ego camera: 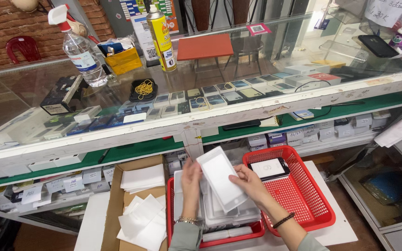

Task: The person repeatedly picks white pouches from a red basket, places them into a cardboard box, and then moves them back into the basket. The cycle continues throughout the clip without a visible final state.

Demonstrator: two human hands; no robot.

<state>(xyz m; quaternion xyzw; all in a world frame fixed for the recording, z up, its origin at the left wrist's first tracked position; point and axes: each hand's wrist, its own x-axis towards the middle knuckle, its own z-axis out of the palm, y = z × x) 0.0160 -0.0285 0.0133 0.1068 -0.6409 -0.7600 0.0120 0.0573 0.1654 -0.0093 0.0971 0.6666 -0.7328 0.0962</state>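
- Just below us, our right hand (250,182) grasps a white sleeve (221,178) by its lower right edge and holds it tilted above a red tray (257,228).
- Our left hand (191,179) rests flat, fingers straight, against the sleeve's left side, touching it; we cannot tell whether it grips anything.
- The tray under both hands is stacked with clear and white flat packs (231,213).
- Just to the right we see a red basket (319,211), and in its far left corner lies a black case (269,168) with a white card in it.
- To the left stands a cardboard box (112,209) holding loose white square sheets (144,218).
- Beyond these, the counter's lower shelf, lined green, carries rows of small white boxes (303,135) with handwritten labels.
- Under the glass top (19,93) lie rows of small rectangular packs (219,95) in grey, blue and white.
- On the glass stand a clear spray bottle (80,51) with a white label, a yellow can (161,39), a yellow box (124,60) and a black tray of rubber bands (144,89).
- Farthest off, a small pink square sign (258,29) sits on the glass, and a white paper sign (387,11) hangs at the upper right.
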